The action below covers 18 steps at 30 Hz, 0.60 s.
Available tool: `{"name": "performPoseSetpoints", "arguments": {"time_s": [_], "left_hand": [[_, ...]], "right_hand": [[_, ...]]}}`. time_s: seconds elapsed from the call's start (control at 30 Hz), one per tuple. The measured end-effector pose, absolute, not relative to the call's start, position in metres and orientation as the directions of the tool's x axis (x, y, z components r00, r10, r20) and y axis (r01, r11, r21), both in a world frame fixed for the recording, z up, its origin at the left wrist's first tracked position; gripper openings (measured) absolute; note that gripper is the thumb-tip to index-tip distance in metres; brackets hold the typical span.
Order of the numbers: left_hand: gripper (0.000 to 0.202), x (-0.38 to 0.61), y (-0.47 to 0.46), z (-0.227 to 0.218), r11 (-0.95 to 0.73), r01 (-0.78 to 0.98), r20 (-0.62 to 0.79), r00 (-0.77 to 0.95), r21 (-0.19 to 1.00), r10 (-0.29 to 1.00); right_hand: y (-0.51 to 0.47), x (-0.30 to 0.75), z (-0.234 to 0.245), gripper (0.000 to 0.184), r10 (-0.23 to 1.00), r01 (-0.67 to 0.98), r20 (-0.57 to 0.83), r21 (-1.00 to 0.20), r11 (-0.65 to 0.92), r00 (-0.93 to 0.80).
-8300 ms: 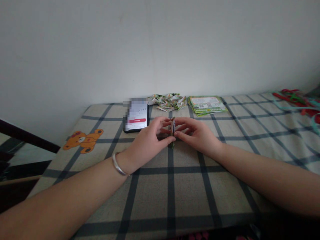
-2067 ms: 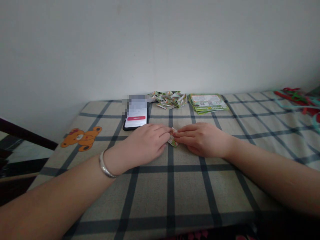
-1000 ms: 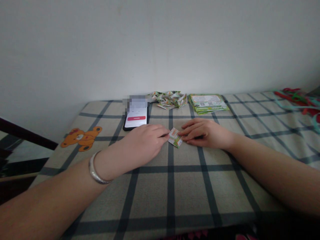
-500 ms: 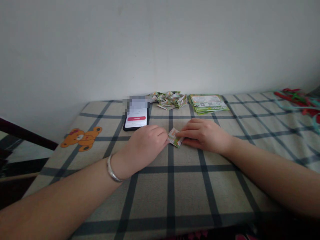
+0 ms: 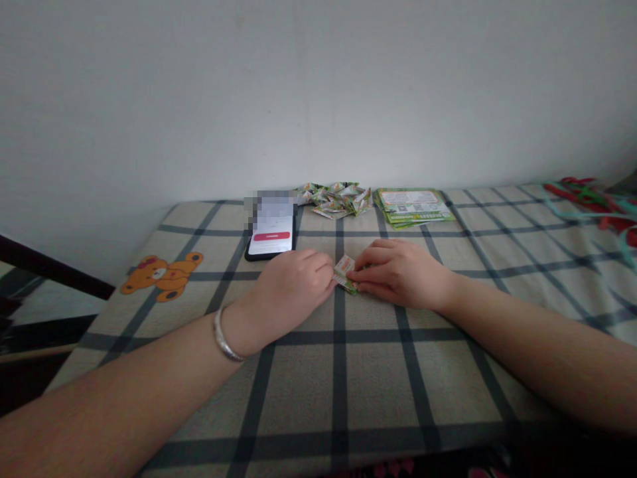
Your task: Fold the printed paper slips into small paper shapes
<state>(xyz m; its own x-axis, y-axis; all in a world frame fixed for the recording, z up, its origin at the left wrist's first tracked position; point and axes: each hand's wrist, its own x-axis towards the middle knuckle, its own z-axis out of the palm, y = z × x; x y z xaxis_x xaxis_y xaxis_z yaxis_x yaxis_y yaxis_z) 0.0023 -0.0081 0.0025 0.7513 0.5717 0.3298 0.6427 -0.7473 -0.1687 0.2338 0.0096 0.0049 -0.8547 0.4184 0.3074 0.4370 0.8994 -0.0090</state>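
A small folded paper [image 5: 344,268], printed green and white with some orange, lies on the checked tablecloth between my hands. My left hand [image 5: 298,285], with a silver bangle on its wrist, has its fingers closed on the paper's left edge; the fingertips are partly hidden behind the knuckles. From the other side my right hand [image 5: 401,273] pinches the paper's right part, thumb and fingers pressed together over it. Beyond the paper sits a pile of similar folded papers [image 5: 336,201]. To the right of that pile lies a stack of flat printed leaflets [image 5: 415,206].
A phone [image 5: 271,229] with a lit screen stands near my left hand. An orange bear figure [image 5: 164,275] is on the cloth at left. Red, green and light-blue items [image 5: 597,202] lie at far right. A white wall [image 5: 318,99] borders the table [image 5: 298,398] behind.
My right hand has moved slightly left and down, its fingertips now farther over the folded paper. The paper shows less of its right side. My left hand is nearly still.
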Motion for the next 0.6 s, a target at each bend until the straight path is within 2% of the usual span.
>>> {"name": "performPoseSetpoints", "arguments": {"time_s": [0.2, 0.33, 0.6], "left_hand": [[0.014, 0.0009, -0.0090, 0.0017, -0.758, 0.589, 0.318, 0.802, -0.281, 0.505], [0.014, 0.0001, -0.0087, 0.0007, -0.753, 0.579, 0.335, 0.809, -0.313, 0.483], [0.011, 0.0022, -0.0105, 0.0020, -0.728, 0.610, 0.354, 0.786, -0.313, 0.506]], "right_hand": [[0.0076, 0.2331, 0.0081, 0.026, 0.429, 0.450, 0.330, -0.015, 0.893, -0.841], [0.0086, 0.2349, 0.0078, 0.024, 0.416, 0.431, 0.358, -0.041, 0.901, -0.836], [0.0040, 0.2278, 0.0024, 0.022, 0.385, 0.456, 0.401, 0.096, 0.885, -0.831]]}}
